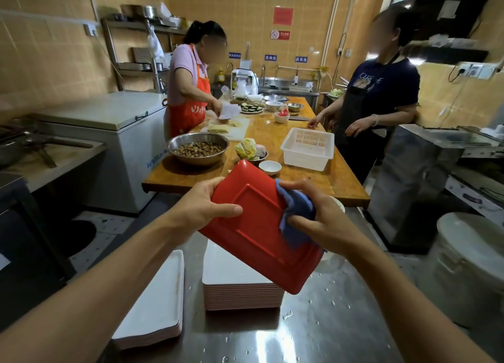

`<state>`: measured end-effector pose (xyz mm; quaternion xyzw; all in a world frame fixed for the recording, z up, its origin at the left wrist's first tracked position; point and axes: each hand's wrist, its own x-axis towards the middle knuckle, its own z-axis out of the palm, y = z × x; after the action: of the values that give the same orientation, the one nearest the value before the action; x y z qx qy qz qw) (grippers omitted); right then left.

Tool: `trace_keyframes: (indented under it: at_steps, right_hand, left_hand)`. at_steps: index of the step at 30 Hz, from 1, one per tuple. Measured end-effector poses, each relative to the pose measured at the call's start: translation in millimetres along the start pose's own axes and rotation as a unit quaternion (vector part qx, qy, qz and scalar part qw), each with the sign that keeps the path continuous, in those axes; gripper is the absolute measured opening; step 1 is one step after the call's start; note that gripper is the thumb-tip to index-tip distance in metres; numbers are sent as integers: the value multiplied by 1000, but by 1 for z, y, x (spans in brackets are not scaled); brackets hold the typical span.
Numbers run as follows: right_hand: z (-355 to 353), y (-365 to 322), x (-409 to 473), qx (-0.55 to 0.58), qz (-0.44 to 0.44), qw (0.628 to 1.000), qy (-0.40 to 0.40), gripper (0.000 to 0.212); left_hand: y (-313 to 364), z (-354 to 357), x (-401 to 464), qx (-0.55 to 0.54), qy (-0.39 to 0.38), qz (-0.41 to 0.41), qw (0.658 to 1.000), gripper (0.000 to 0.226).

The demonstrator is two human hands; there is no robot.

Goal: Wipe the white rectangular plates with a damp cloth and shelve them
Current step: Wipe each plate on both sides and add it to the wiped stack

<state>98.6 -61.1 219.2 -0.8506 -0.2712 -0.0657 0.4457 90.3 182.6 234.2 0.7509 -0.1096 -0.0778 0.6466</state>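
Observation:
I hold one rectangular plate (256, 226) tilted in the air, its red underside facing me. My left hand (204, 204) grips its left edge, thumb across the red back. My right hand (319, 215) presses a bunched blue cloth (296, 212) against the plate's right side, fingers curled round the cloth. Below, on the wet steel table (327, 321), stands a tall stack of white-topped plates (237, 278). A lower stack of the same plates (158, 302) lies to its left.
Beyond the steel table a wooden worktable (341, 180) carries a steel bowl of nuts (198, 149), a white slotted basket (308, 147), a small white bowl (270, 167) and vegetables. Two people stand at its sides. A chest freezer (109, 133) is at left, a lidded white bin (469, 264) at right.

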Motion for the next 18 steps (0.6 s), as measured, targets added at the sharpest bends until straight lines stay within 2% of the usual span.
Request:
trace_keyframes:
  at_steps: [7, 12, 15, 18]
  right_hand:
    - [36, -25, 41, -158, -94, 981, 57, 52]
    - [42, -12, 36, -195, -122, 971, 65, 49]
    - [32, 13, 16, -177, -93, 977, 80, 49]
    - [23, 29, 1, -81, -47, 993, 77, 44]
  left_hand:
    - [-3, 17, 0, -10, 61, -1, 998, 43]
    - [-6, 5, -11, -46, 87, -6, 995, 39]
    - [-10, -9, -19, -77, 94, -23, 992, 61]
    - [-17, -16, -23, -112, 111, -35, 987, 54]
